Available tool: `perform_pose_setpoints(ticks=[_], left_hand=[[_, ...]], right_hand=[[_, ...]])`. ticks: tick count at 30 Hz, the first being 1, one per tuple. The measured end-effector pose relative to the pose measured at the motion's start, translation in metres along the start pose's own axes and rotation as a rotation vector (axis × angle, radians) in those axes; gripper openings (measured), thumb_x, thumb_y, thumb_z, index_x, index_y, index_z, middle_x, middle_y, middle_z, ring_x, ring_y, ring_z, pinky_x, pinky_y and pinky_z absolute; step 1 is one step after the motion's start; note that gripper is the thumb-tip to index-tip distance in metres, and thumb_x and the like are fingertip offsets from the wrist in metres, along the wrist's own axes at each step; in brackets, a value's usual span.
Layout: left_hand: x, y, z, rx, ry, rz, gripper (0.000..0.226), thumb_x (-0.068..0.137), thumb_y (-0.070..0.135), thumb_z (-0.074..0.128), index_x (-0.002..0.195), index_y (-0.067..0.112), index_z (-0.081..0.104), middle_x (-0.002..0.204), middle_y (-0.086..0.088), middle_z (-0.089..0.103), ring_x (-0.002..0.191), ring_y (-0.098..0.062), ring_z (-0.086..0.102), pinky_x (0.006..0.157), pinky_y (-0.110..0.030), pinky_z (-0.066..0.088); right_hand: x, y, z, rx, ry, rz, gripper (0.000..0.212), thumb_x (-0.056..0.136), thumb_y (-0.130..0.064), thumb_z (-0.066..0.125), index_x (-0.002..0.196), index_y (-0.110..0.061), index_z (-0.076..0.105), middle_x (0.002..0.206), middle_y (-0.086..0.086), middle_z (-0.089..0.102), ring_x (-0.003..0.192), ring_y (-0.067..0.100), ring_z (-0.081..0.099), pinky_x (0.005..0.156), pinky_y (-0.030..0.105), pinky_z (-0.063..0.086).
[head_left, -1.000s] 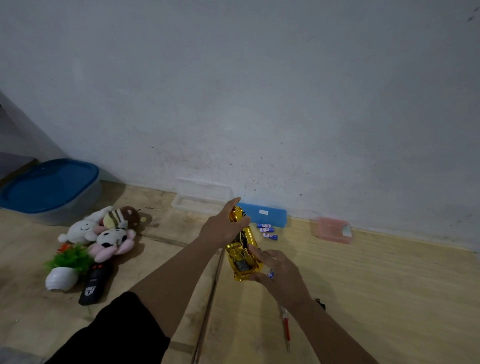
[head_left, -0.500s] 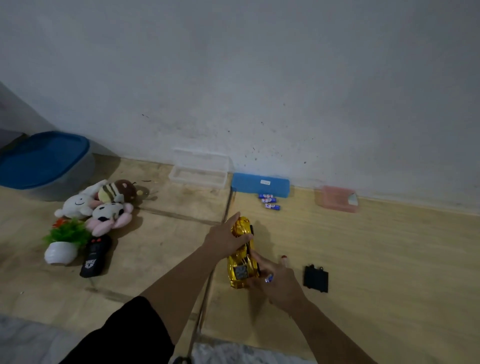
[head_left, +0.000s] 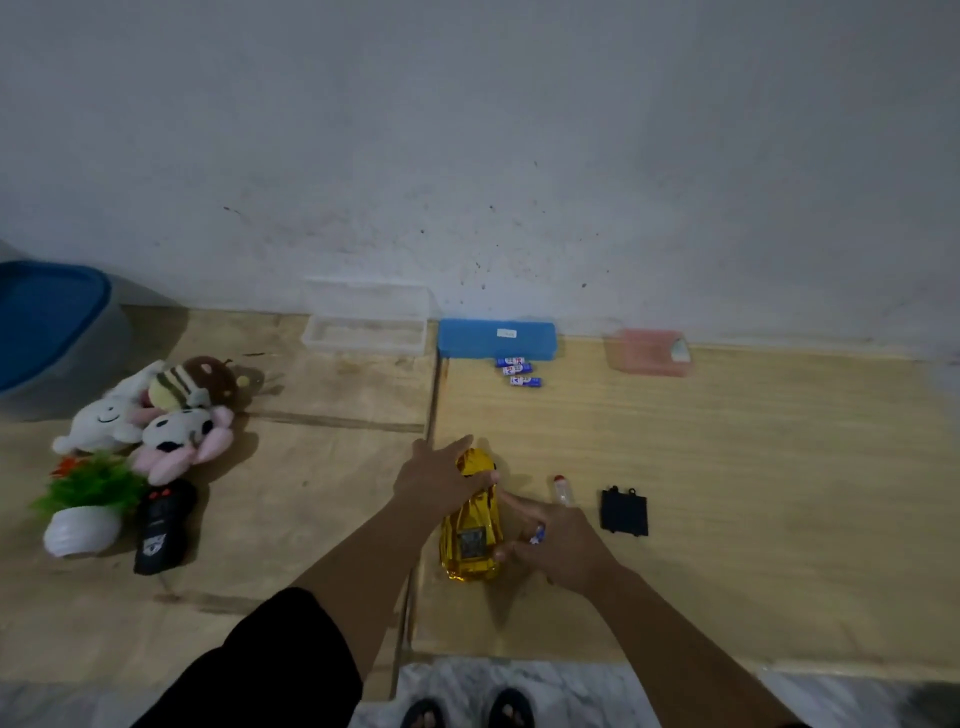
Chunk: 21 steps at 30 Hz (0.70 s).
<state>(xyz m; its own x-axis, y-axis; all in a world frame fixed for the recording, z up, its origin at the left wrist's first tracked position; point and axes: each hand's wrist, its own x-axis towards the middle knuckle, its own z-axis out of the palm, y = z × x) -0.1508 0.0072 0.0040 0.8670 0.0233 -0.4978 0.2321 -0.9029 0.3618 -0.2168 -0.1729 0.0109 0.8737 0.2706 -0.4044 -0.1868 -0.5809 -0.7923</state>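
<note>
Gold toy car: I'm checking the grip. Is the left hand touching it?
Touching. Head view shows the left hand wrapped over the front of the gold toy car, thumb across it.

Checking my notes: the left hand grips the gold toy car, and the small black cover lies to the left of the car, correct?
Not quite. In the head view the small black cover lies to the right of the gold toy car, beyond the right hand, which pinches a battery. The left hand does grip the car.
</note>
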Motion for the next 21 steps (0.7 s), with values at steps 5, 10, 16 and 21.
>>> perform_pose_setpoints(ticks=[5, 10, 16, 21], left_hand=[[0.000, 0.026, -0.028, 0.169, 0.110, 0.091, 0.072, 0.081, 0.077, 0.026, 0.145, 0.045, 0.013, 0.145, -0.013, 0.027, 0.126, -0.032, 0.042, 0.096, -0.045, 0.041], [0.013, 0.077, -0.059, 0.153, 0.267, 0.319, 0.073, 0.080, 0.075, 0.034, 0.144, 0.042, 0.023, 0.133, -0.005, 0.039, 0.121, -0.023, 0.042, 0.094, -0.040, 0.039], [0.050, 0.147, -0.041, 0.245, 0.277, 0.464, 0.075, 0.080, 0.072, 0.043, 0.144, 0.040, 0.023, 0.145, -0.001, 0.034, 0.133, -0.023, 0.030, 0.101, -0.046, 0.033], [0.095, 0.199, -0.006, 0.250, 0.288, 0.472, 0.074, 0.083, 0.060, 0.052, 0.146, 0.036, 0.021, 0.150, 0.005, 0.028, 0.137, -0.018, 0.024, 0.104, -0.043, 0.030]], right_hand=[[-0.002, -0.023, -0.046, -0.065, 0.227, 0.029, 0.070, 0.074, -0.037, 0.075, 0.135, -0.041, 0.041, 0.093, -0.005, 0.063, 0.093, 0.011, 0.059, 0.080, 0.018, 0.041], [0.003, -0.034, -0.117, -0.268, 0.455, 0.048, 0.062, 0.084, -0.033, 0.065, 0.139, -0.034, 0.038, 0.116, 0.005, 0.058, 0.100, 0.016, 0.054, 0.084, 0.024, 0.039], [0.029, 0.001, -0.187, -0.486, 0.586, 0.100, 0.054, 0.089, -0.033, 0.059, 0.139, -0.027, 0.040, 0.133, 0.006, 0.049, 0.109, 0.024, 0.056, 0.089, 0.033, 0.045], [0.071, 0.047, -0.228, -0.607, 0.525, 0.056, 0.046, 0.091, -0.032, 0.055, 0.135, -0.027, 0.044, 0.138, 0.000, 0.046, 0.107, 0.025, 0.059, 0.086, 0.034, 0.048]])
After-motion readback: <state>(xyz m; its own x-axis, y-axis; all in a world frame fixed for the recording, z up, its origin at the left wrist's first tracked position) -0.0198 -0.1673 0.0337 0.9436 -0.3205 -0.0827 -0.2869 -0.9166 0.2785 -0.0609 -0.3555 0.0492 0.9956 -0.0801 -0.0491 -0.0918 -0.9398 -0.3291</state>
